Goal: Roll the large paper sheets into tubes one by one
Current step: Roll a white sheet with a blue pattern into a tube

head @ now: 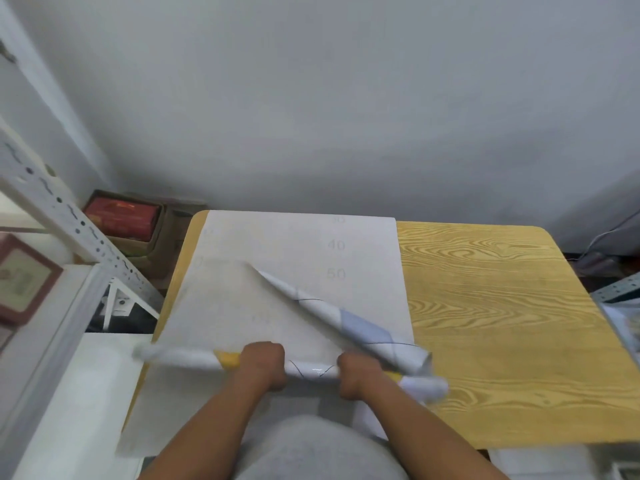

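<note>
Rolling in progress here, and the roll (pixel 313 370) sits crosswise at the near edge of the table (pixel 502 323), on top of the flat sheet (pixel 242 306) spread over the table's left half. To do this step well, I'd say both hands need to turn at the same rate, so the ends wind evenly and the tube doesn't go cone-shaped. Keep light downward pressure so the layers stay snug, and watch that the ends line up.

Far left, the roll's end (pixel 152 353) pokes out past the table edge, blurred. It looks loose out there.

Next, the left hand (pixel 263 363): fingers curled right round the roll, knuckles up, a firm grip just beside a yellow patch (pixel 227 360) printed on the paper.

Between the hands, a bare stretch of roll shows, with thin dark lines on it.

Then the right hand (pixel 356 374), likewise wrapped around the roll, fist closed on it. The two hands are apart, near the middle of the tube.

Just right of that, a second roll, the cone (pixel 346 323), lies diagonally, its narrow tip pointing far-left, its wide mouth near the right hand. Whether it touches the hand, I cannot tell.

The roll's right end (pixel 427 388) fans wider than the left: a risk of an uneven tube.
</note>
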